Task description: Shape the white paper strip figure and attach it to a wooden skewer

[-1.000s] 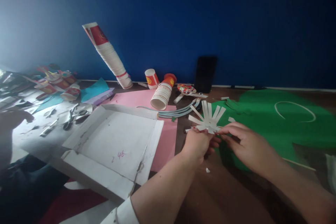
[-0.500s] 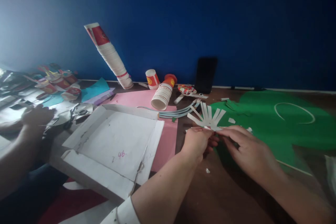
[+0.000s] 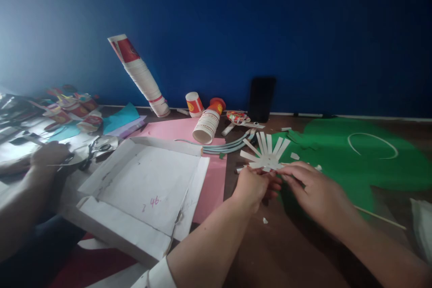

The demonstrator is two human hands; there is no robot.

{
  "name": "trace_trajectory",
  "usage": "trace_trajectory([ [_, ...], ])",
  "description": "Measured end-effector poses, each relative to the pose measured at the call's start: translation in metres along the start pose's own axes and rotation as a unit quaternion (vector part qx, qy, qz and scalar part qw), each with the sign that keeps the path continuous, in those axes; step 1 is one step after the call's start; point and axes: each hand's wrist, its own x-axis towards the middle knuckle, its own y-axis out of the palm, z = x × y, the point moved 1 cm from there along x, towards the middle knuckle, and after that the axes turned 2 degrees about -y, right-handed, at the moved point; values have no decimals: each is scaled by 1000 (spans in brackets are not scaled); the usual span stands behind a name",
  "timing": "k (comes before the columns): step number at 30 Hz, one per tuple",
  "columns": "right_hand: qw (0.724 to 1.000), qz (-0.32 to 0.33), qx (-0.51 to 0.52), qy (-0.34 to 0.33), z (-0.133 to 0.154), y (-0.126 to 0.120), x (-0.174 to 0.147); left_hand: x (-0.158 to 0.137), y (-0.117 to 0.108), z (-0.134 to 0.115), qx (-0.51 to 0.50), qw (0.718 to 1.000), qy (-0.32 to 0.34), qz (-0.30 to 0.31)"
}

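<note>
A white paper cup cut into strips (image 3: 269,160) fans out like a flower over the brown table. My left hand (image 3: 255,185) is closed on its near left edge, with the fingers curled underneath. From the right, my right hand (image 3: 310,186) pinches the near right edge between thumb and fingers. The fingertips of both hands are partly hidden below the strips. Just beyond lie bundled pale blue tubes (image 3: 229,146) and a small white paper scrap (image 3: 294,156). Another scrap (image 3: 265,221) lies on the table below my hands.
An open white box (image 3: 148,184) stands left on pink paper (image 3: 216,180). Paper cup stacks (image 3: 143,78) and a black phone (image 3: 262,98) are at the blue wall. Green paper (image 3: 344,162) and a thin stick (image 3: 381,217) lie right. A co-worker's hand (image 3: 49,155) is far left.
The strips have tipped to show more of their round middle and spread wider. Both my hands keep hold at nearly the same spot. The view has shifted slightly.
</note>
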Motion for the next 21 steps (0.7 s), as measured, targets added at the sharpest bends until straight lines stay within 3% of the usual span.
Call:
trace_trajectory([
  [11,997,33,68,10,-4,3,5,2,0,2,11,1000,12,6],
  [21,999,-19,29,-18,1,6,-4,1,2,2,-25,999,24,-11],
])
